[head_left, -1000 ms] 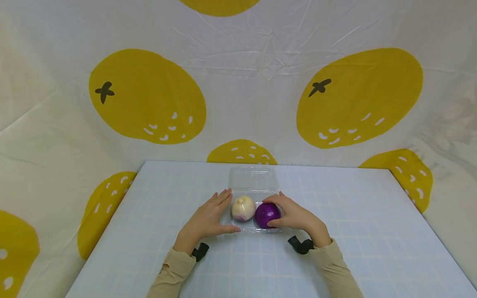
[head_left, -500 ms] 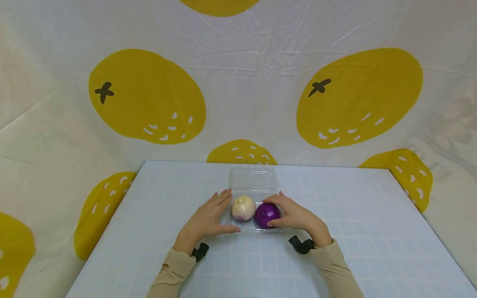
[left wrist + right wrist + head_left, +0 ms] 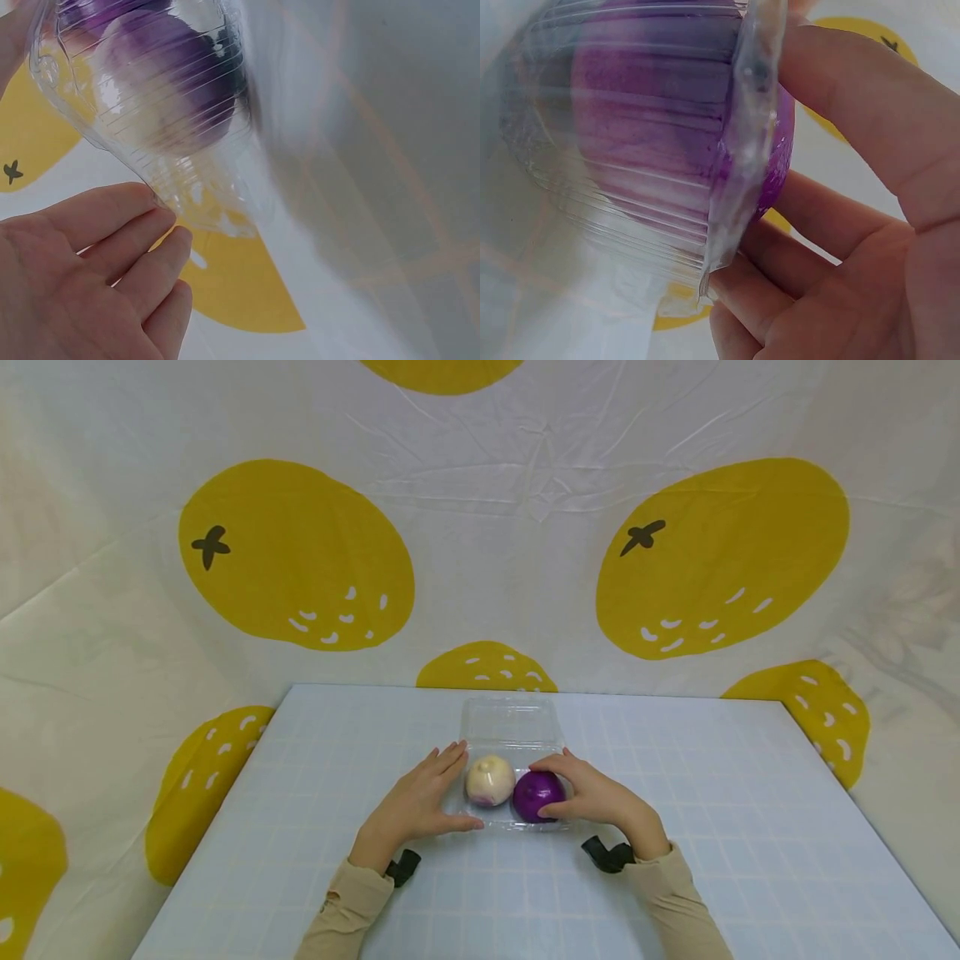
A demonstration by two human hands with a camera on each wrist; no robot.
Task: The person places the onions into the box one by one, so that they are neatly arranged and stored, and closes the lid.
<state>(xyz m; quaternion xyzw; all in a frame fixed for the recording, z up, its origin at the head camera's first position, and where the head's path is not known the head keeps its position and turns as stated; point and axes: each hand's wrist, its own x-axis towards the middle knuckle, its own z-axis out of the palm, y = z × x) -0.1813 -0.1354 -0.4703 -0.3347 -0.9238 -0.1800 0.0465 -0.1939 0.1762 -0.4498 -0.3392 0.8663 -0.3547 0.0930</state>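
Right now, your right hand [image 3: 592, 791] has hold of the purple bulb [image 3: 537, 795] — thumb on the near side, bent fingers round the far side — inside the clear box [image 3: 517, 754]. The right wrist view shows the thumb and forefinger at the bulb above the rim, with other fingertips lower, by the box's outer edge. Your left hand [image 3: 420, 793] grips nothing; its fingers reach out nearly straight, tips at the box's left side, thumb stretched toward the front edge. The white bulb [image 3: 490, 779], tinged purple below, sits in the box just left of the purple one. The lid [image 3: 512, 720] lies back on the far side, and the whole box rests on the pale gridded table [image 3: 675, 818], toward its middle. As for markings, the cloth [image 3: 510, 552] behind carries big yellow fruit prints — two with a dark cross, most with short white dashes. Tan sleeves [image 3: 671, 885] cover your forearms.
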